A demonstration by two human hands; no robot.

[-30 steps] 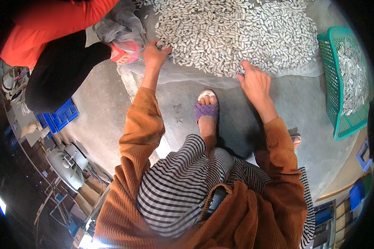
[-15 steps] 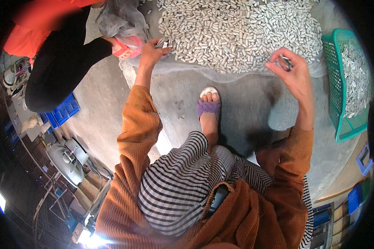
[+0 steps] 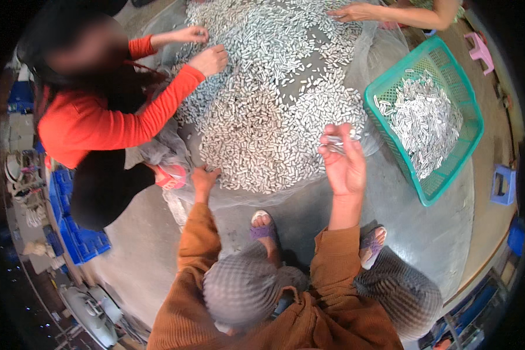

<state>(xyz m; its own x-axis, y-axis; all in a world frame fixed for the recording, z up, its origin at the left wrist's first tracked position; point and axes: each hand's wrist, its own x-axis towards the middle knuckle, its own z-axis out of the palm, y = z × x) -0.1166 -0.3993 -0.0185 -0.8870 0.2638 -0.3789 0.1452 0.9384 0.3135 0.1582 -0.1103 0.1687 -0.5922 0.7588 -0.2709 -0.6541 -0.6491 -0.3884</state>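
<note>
My right hand (image 3: 344, 163) is raised over the near right edge of a large pile of small capsule-shaped pieces (image 3: 245, 131). Between its thumb and curled fingers are several small shiny silver pieces (image 3: 334, 143). Low at the near left edge of the pile is my left hand (image 3: 205, 179), its fingers curled by the net; whatever they hold is hidden. Under the pile a grey mesh net (image 3: 233, 200) is spread on the concrete floor. The pieces vary from brownish grey to bright silver.
Right of the pile, a green plastic basket (image 3: 395, 156) holds many slim silver pieces. A co-worker in a red sleeve (image 3: 122, 125) reaches in from the left. Another person's arm (image 3: 385, 13) comes from the far right. Blue crates (image 3: 79, 233) and a blue stool (image 3: 502, 184) stand around.
The view has shifted, showing more of the pile, basket and co-workers. My right hand has moved left toward the pile, still holding silver pieces. The pieces in my left hand no longer show.
</note>
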